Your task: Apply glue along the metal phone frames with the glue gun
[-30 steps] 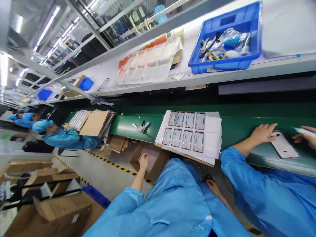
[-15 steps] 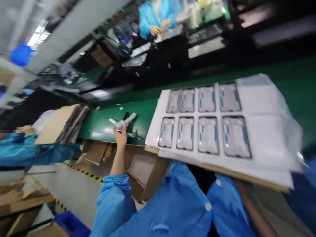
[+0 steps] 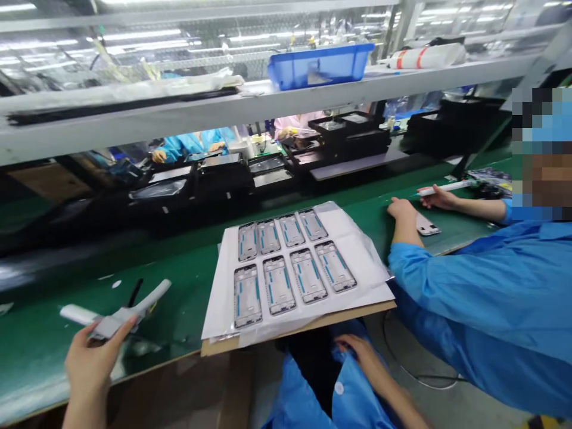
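My left hand (image 3: 96,351) is closed on a grey-and-white object with two pale, tube-like arms (image 3: 114,322), held just above the green bench at the left. A black strip sticks up behind it; its exact kind does not show. Low in the middle, my right hand (image 3: 357,348) is by my lap, its fingers curled at the edge of my blue smock (image 3: 353,387). Several phone middle frames (image 3: 279,283) with blue strips lie in two rows on a white sheet (image 3: 223,298) over a brown board (image 3: 304,328). Neither hand touches these frames.
To the right a co-worker in a blue smock (image 3: 482,286) holds a white tube (image 3: 447,187) over a phone part (image 3: 426,225). Black trays (image 3: 353,128) stand behind the green bench (image 3: 179,328). Overhead runs a shelf (image 3: 179,125) bearing a blue bin (image 3: 322,68).
My view has swung to the right, bringing in the co-worker there. The left hand still holds the grey-and-white object over the bench. My right hand has come into view by my lap.
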### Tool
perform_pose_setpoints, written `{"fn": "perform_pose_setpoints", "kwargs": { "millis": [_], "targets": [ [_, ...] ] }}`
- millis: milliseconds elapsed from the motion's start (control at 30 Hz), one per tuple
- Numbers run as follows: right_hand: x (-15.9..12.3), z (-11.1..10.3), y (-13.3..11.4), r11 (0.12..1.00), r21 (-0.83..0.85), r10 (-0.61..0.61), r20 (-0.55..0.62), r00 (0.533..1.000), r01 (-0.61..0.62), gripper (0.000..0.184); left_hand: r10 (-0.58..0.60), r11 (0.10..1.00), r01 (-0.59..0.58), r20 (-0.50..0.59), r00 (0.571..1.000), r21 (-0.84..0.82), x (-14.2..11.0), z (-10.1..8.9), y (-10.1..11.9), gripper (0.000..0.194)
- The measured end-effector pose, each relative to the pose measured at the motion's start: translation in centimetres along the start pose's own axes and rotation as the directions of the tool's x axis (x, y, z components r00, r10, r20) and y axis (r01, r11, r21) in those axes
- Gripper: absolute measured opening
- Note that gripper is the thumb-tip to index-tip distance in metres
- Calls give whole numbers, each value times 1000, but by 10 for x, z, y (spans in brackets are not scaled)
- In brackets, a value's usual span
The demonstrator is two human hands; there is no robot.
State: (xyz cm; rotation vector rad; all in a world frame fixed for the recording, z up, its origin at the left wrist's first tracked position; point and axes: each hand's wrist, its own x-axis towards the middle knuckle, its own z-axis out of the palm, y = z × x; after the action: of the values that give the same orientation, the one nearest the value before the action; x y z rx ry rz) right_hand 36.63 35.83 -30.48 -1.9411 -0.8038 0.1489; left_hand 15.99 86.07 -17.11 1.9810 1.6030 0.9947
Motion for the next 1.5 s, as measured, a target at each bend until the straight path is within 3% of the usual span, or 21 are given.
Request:
{"fn": "perform_pose_setpoints", "kwargs": {
  "millis": [100, 200, 267, 333, 400, 467, 533, 600, 667, 733, 900, 1000, 1133, 1200, 1233, 1433, 1500],
  "targets": [
    [-9, 9, -7, 997, 53, -57, 86, 995, 52, 26, 9, 984, -18, -49, 999, -179, -18, -2, -9, 88],
    [-5, 7, -36, 956, -23, -292, 69, 954, 294, 26, 213, 913, -186, 33, 977, -363, -69, -8, 1, 92],
    [2, 8, -60, 873, -148, -466, 28, 884, 465, 35, 386, 855, -311, 109, 916, -414, -115, -9, 14, 75],
    [10, 12, -82, 777, -287, -583, 4, 812, 560, 49, 545, 781, -404, 203, 814, -476, -161, -7, 28, 63],
    [16, 20, -96, 681, -402, -665, 9, 746, 612, 64, 640, 717, -448, 250, 726, -535, -203, -2, 37, 63],
    [21, 26, -100, 602, -490, -700, 55, 712, 630, 75, 712, 656, -477, 269, 649, -585, -237, 5, 41, 70],
    [24, 29, -95, 527, -534, -715, 141, 684, 661, 79, 750, 621, -494, 280, 599, -608, -264, 9, 40, 76],
    [27, 28, -88, 456, -537, -741, 212, 637, 710, 83, 758, 621, -508, 292, 584, -597, -283, 9, 38, 77],
    [27, 27, -84, 420, -518, -768, 235, 596, 745, 87, 752, 634, -528, 289, 592, -565, -297, 5, 37, 74],
    [24, 27, -85, 439, -484, -773, 225, 593, 757, 86, 747, 641, -547, 277, 604, -538, -306, 0, 37, 71],
    [10, 33, -94, 590, -395, -730, 112, 675, 704, 80, 734, 661, -582, 248, 632, -474, -320, -10, 41, 76],
    [13, 33, -91, 648, -332, -719, 32, 694, 686, 77, 761, 619, -598, 201, 616, -509, -322, -13, 45, 86],
    [29, 30, -86, 578, -291, -797, -2, 604, 762, 75, 802, 525, -508, 198, 564, -683, -313, -21, 41, 100],
    [39, 31, -86, 544, -260, -823, 15, 567, 797, 69, 770, 551, -459, 214, 600, -697, -300, -21, 32, 87],
    [44, 32, -86, 554, -246, -819, 13, 574, 795, 63, 742, 576, -443, 212, 635, -687, -293, -18, 26, 78],
    [67, 37, -62, 695, -117, -719, -103, 687, 710, 32, 588, 699, -363, 206, 782, -616, -255, 10, -10, 43],
    [68, 30, -52, 787, -76, -617, -122, 778, 612, 27, 526, 747, -322, 220, 822, -582, -250, 17, -18, 37]
  ]
}}
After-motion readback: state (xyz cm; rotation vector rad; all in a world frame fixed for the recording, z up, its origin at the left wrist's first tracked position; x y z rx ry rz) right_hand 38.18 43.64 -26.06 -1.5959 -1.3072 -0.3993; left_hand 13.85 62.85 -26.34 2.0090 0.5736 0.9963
